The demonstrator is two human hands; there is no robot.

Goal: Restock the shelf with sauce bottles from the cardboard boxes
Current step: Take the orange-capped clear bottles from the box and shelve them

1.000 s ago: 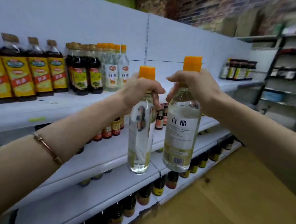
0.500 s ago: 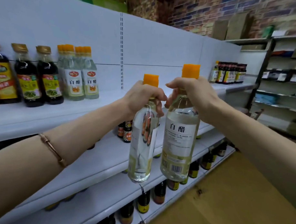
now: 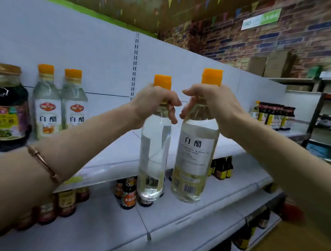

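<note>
My left hand (image 3: pixel 154 104) grips the neck of a clear vinegar bottle (image 3: pixel 154 153) with an orange cap. My right hand (image 3: pixel 212 106) grips the neck of a second clear vinegar bottle (image 3: pixel 195 156), its white back label and barcode facing me. Both bottles hang upright side by side in the air in front of the white upper shelf (image 3: pixel 122 152). Two matching orange-capped vinegar bottles (image 3: pixel 60 106) stand on that shelf at the left. No cardboard box with stock is in view.
A dark soy sauce bottle (image 3: pixel 7 108) stands at the far left of the upper shelf. Small dark bottles (image 3: pixel 128 195) sit on the shelf below, more (image 3: pixel 273 116) far right. Brown boxes (image 3: pixel 270 63) rest on a side rack against the brick wall.
Both hands have lifted the bottles higher, up to the level of the upper shelf. The view has shifted closer to the shelf and right along it.
</note>
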